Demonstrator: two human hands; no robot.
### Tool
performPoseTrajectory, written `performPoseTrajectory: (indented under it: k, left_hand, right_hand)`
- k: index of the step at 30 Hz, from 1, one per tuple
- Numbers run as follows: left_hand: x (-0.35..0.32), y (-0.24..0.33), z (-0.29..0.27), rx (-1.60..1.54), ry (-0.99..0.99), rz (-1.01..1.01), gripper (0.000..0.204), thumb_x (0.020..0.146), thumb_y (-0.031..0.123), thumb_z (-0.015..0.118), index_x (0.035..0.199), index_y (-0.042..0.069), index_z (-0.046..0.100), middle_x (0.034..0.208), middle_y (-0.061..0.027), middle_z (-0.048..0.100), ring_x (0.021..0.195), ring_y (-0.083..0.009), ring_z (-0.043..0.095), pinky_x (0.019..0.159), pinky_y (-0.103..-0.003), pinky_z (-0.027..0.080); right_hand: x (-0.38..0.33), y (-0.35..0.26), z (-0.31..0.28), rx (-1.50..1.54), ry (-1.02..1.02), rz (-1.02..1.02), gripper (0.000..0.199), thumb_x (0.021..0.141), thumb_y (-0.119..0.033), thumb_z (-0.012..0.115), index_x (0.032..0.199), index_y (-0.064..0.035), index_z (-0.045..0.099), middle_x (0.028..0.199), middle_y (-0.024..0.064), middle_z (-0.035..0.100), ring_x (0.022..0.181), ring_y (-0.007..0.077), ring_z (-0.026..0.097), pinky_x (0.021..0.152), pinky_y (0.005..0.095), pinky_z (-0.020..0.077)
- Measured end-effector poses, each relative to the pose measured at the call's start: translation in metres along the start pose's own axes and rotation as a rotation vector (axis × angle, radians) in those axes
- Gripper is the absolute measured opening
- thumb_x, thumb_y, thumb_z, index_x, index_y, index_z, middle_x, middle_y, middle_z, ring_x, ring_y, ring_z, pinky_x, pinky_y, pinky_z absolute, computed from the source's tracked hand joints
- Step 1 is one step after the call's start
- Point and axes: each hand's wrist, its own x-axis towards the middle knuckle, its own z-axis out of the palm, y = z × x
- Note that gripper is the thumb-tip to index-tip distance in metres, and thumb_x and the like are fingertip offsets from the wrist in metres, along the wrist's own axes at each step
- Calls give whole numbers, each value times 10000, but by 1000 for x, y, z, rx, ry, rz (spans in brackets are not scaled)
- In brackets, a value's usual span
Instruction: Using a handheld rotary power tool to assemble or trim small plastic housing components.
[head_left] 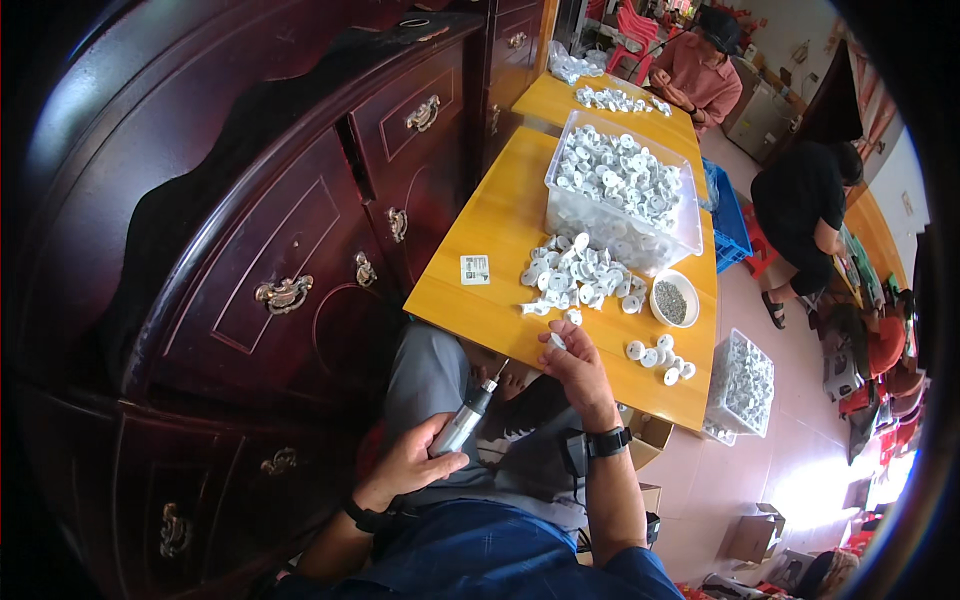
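My left hand point(408, 462) grips a silver electric screwdriver point(466, 418), its bit pointing up toward the edge of the yellow table point(490, 300). My right hand point(578, 372) rests on that table edge and holds a small white plastic part point(556, 341) between the fingertips. A loose pile of the same white parts point(580, 275) lies on the table just beyond my right hand. A few more white parts point(660, 358) lie in a row to its right. A small white bowl of screws point(673, 299) stands beside the pile.
A clear plastic bin point(622, 190) full of white parts stands farther back on the table; another bin point(742, 385) sits on the floor at right. A dark wooden dresser point(260, 240) fills the left. Two people sit at the far end. Cardboard boxes point(752, 535) lie on the floor.
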Motion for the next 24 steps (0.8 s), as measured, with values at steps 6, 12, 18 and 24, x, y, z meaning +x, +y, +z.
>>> performPoseTrajectory:
  k: [6, 12, 18, 24]
  left_hand:
    - [9, -8, -1, -33, -44, -7, 537, 914, 218, 728, 1335, -2, 477, 815, 14, 555, 635, -47, 528, 564, -216, 462]
    - [9, 0, 7, -32, -51, 17, 565, 924, 188, 704, 1388, 4, 440, 844, 5, 563, 653, -51, 538, 579, -217, 467]
    - [12, 5, 16, 37, -21, 3, 594, 938, 165, 684, 1438, 14, 402, 877, -9, 589, 687, -62, 571, 606, -236, 494]
    - [22, 12, 25, 150, -8, 8, 587, 946, 209, 682, 1438, 38, 411, 839, -30, 609, 673, -74, 589, 613, -254, 500]
  right_hand:
    - [3, -1, -10, 22, 91, 0, 312, 963, -68, 608, 1269, -38, 560, 1134, 40, 633, 879, 108, 633, 769, 224, 510]
    - [4, 8, -19, -49, 78, -73, 208, 954, -21, 610, 1157, -46, 575, 1099, 56, 642, 885, 118, 652, 764, 224, 526]
    - [0, 7, -13, -32, 37, -45, 144, 968, -47, 611, 1109, -69, 589, 1052, 48, 656, 856, 106, 653, 770, 227, 546]
    - [2, 13, -17, -227, 4, -78, 122, 995, -80, 591, 1111, -52, 615, 1036, 27, 664, 866, 85, 644, 792, 221, 550]
